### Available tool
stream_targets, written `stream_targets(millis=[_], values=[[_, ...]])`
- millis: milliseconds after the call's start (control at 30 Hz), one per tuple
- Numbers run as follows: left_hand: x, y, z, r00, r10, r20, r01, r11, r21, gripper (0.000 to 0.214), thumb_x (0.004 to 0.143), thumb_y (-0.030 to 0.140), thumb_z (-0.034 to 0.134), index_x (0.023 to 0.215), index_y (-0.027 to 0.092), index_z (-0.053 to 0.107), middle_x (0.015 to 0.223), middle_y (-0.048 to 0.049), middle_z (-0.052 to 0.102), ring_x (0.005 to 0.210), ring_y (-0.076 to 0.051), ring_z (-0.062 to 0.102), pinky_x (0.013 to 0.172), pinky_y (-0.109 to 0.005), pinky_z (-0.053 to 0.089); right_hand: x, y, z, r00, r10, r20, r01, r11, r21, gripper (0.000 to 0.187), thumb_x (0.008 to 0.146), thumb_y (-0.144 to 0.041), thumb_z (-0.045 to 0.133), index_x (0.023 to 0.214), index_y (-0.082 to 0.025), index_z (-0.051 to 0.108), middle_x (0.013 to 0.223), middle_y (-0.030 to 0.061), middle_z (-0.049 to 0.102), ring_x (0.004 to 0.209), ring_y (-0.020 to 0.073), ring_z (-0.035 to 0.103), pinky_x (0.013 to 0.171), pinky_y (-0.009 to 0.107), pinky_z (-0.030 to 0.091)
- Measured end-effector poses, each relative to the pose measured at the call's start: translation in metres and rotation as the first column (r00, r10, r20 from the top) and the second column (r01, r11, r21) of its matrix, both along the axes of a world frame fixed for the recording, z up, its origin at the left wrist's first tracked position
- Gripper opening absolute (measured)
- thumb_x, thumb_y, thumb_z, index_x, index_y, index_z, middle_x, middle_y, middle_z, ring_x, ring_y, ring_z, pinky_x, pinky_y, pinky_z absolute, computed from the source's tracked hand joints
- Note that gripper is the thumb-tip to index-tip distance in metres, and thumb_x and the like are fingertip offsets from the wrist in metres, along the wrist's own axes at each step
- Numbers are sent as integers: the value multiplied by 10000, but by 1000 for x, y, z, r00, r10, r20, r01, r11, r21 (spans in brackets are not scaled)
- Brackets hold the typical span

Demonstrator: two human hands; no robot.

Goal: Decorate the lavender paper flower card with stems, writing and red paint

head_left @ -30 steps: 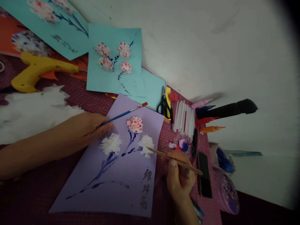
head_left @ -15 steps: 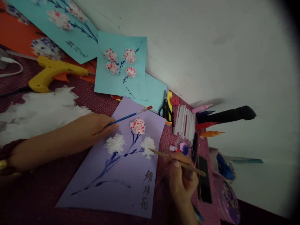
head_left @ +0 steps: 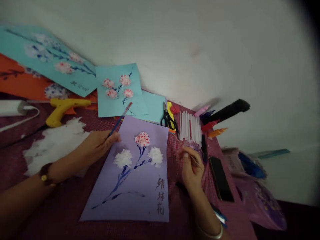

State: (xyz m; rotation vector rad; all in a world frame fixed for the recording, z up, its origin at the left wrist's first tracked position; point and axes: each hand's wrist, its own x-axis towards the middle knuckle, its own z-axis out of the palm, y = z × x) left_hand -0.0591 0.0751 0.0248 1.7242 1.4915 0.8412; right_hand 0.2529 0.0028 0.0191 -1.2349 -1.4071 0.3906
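My left hand [head_left: 96, 146] is closed around a blue-handled paintbrush [head_left: 117, 124], its red-tipped bristles pointing up and away. The hand is by the left edge of a purple paper sheet [head_left: 135, 210]. On that sheet are a red-speckled white paper flower [head_left: 142, 139] and two plain white paper flowers, left [head_left: 123, 158] and right [head_left: 155, 157]. Blue painted stems [head_left: 122, 178] join them, and dark handwritten characters [head_left: 160, 196] stand at lower right. To the right of the sheet, my right hand [head_left: 192, 170] pinches a thin wooden stick [head_left: 178, 140], whose tip is apart from the flowers.
A yellow glue gun [head_left: 58, 110] and white paper petals [head_left: 55, 143] lie at left. Finished flower pictures [head_left: 117, 106] lean at the wall. Black scissors [head_left: 168, 120], white glue sticks [head_left: 188, 126], paint tubes [head_left: 217, 132] and a phone [head_left: 221, 178] are on the right.
My right hand has drawn the stick back from the right white flower, and its tip now points away from me. The left-hand brush has tilted more upright. The camera view has shifted.
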Motion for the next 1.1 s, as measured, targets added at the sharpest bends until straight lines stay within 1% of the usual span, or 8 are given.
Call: stream_targets(millis=[100, 233, 367, 467, 567, 667, 867, 1100], values=[[-1, -4, 9, 1000, -4, -22, 3, 999, -39, 443, 920, 460, 353, 697, 188, 622, 545, 34, 562, 516, -123, 513, 495, -216, 372, 4, 6, 1, 996, -24, -86, 20, 998, -55, 118, 890, -209, 538, 917, -226, 652, 777, -6, 647, 597, 114, 582, 568, 252, 476], [2, -14, 33, 994, 72, 88, -68, 996, -49, 439, 954, 432, 287, 669, 209, 534, 475, 50, 489, 438, -113, 456, 447, -225, 349, 8, 8, 4, 978, -51, -200, 31, 994, -103, 93, 861, -213, 542, 876, -212, 633, 764, -11, 640, 572, 103, 569, 555, 243, 475], [12, -35, 63, 995, -103, 2, 103, 994, -33, 467, 967, 387, 233, 606, 222, 479, 482, 34, 513, 452, -105, 449, 471, -220, 356, 7, 4, 11, 979, -38, -199, 18, 995, -101, 93, 858, -220, 535, 861, -206, 627, 776, -11, 637, 582, 102, 569, 570, 249, 486], [24, -57, 68, 956, -287, 54, 292, 948, -127, 538, 956, 484, 207, 588, 232, 508, 466, 26, 487, 448, -120, 456, 472, -241, 381, 7, 1, 18, 995, -4, -100, -4, 997, -71, 105, 862, -202, 531, 857, -208, 636, 808, -4, 636, 642, 112, 579, 621, 267, 495], [39, -78, 54, 892, -405, 201, 448, 850, -276, 573, 924, 591, 222, 625, 231, 554, 498, 18, 510, 443, -124, 452, 462, -253, 403, 7, -4, 24, 995, 84, -56, -89, 992, -92, 115, 880, -228, 535, 902, -211, 647, 801, 3, 651, 674, 127, 592, 638, 277, 492], [49, -92, 28, 855, -471, 217, 519, 785, -339, 535, 916, 598, 281, 652, 221, 553, 580, 5, 557, 545, -139, 514, 539, -259, 452, 5, -10, 27, 977, 161, -139, -183, 970, -161, 175, 930, -301, 497, 941, -197, 638, 634, -25, 613, 568, 118, 567, 553, 247, 455], [49, -93, -21, 855, -511, 90, 518, 835, -184, 374, 961, 460, 338, 810, 231, 592, 956, -19, 684, 925, -182, 604, 871, -312, 480, 1, -24, 16, 983, 172, -68, -183, 951, -250, 273, 975, -360, 432, 845, -182, 593, 514, -63, 501, 448, 92, 464, 472, 219, 379], [47, -91, -30, 875, -481, 54, 479, 843, -244, 383, 953, 492, 357, 842, 243, 626, 970, -15, 707, 932, -196, 624, 872, -336, 490, -2, -29, 4, 982, 187, 31, -170, 942, -291, 311, 984, -355, 418, 798, -185, 601, 549, -40, 521, 467, 107, 502, 479, 236, 400]])
